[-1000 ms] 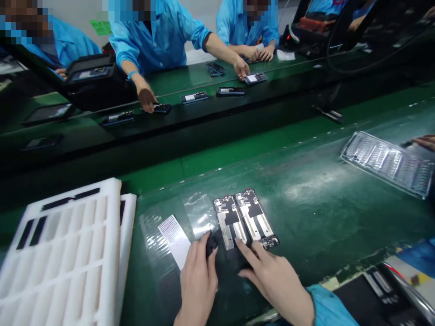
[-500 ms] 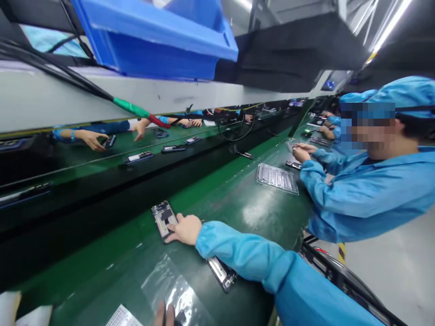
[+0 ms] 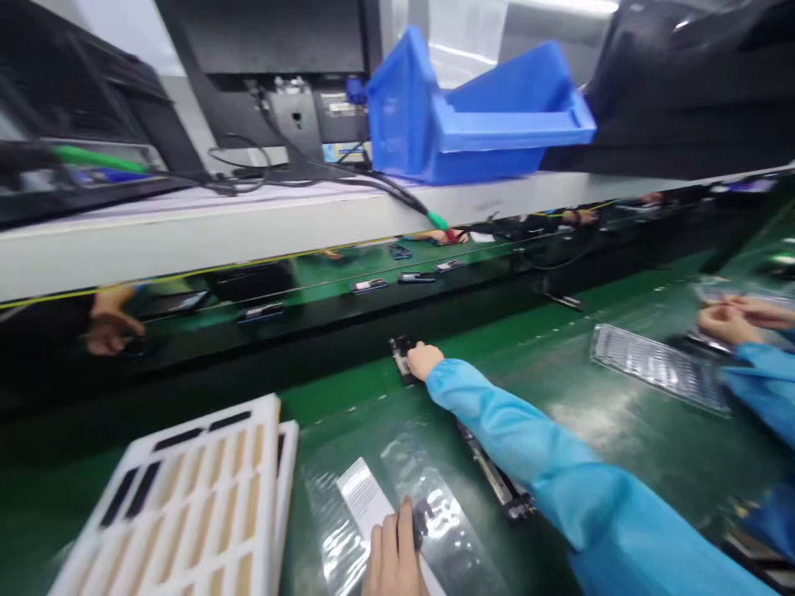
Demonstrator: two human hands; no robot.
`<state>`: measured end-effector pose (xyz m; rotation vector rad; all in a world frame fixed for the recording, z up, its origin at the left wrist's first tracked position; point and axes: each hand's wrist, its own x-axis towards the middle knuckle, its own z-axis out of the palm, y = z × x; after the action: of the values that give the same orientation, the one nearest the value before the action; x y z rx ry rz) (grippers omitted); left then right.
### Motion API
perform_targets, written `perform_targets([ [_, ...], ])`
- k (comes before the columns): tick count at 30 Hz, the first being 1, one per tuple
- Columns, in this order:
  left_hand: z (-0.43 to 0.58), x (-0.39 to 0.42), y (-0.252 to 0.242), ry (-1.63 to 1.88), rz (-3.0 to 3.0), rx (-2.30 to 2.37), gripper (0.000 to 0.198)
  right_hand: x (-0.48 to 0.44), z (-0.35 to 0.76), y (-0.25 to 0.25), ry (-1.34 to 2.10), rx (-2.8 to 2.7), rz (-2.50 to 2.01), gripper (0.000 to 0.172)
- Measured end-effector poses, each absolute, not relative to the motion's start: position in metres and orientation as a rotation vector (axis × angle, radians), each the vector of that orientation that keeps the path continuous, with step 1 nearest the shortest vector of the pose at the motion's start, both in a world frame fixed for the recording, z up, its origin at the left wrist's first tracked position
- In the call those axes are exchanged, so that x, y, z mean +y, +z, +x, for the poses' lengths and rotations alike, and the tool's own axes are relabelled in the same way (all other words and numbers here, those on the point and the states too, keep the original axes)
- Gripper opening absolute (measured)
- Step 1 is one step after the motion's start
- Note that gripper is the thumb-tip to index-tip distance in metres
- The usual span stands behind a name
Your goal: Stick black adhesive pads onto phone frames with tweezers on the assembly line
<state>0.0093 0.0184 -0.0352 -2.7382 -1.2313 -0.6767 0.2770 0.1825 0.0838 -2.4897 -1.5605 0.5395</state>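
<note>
Green conveyor surface (image 3: 559,414) is carrying phone mid-frames: the right hand (image 3: 424,361) is resting on one (image 3: 401,356) far out, its grip unclear, and a firm hold looks needed before lifting; the left hand (image 3: 394,553) is curling around a small dark piece (image 3: 421,523) beside plastic film (image 3: 335,538).

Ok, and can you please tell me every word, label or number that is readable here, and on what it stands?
Nothing can be read in this view.
White printed card beside the left hand: small print, too small to read.
Small label on the back of the black monitor: too blurred to read.
</note>
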Motion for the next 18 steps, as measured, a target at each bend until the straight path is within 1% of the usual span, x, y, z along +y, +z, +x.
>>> perform_targets([
  [2,-0.002,0.009,-0.032,-0.718,-2.693,-1.363,0.046,0.160,0.258,0.084,0.659,-1.530,-2.372,0.028],
  [3,-0.008,0.006,-0.030,-0.735,-2.675,-1.412,0.044,0.145,0.247,0.081,0.753,-1.516,-2.297,0.033],
  [6,-0.034,-0.005,-0.027,-0.797,-2.674,-1.540,0.040,0.097,0.216,0.066,1.057,-1.455,-2.073,0.063],
  [7,-0.043,-0.010,-0.025,-0.815,-2.684,-1.571,0.039,0.081,0.208,0.059,1.114,-1.405,-2.012,0.071],
  [8,-0.052,-0.014,-0.023,-0.828,-2.688,-1.590,0.038,0.065,0.202,0.053,1.141,-1.312,-1.941,0.074],
  [9,-0.061,-0.019,-0.020,-0.840,-2.677,-1.608,0.036,0.052,0.198,0.046,1.148,-1.185,-1.855,0.075],
  [13,-0.085,-0.040,-0.004,-0.826,-2.574,-1.727,0.031,0.017,0.186,0.026,1.156,-0.648,-1.508,0.069],
  [15,-0.090,-0.048,0.003,-0.780,-2.546,-1.782,0.033,0.007,0.174,0.019,1.177,-0.610,-1.478,0.065],
  [18,-0.095,-0.054,0.007,-0.670,-2.601,-1.821,0.035,-0.003,0.148,0.010,1.177,-0.777,-1.493,0.057],
])
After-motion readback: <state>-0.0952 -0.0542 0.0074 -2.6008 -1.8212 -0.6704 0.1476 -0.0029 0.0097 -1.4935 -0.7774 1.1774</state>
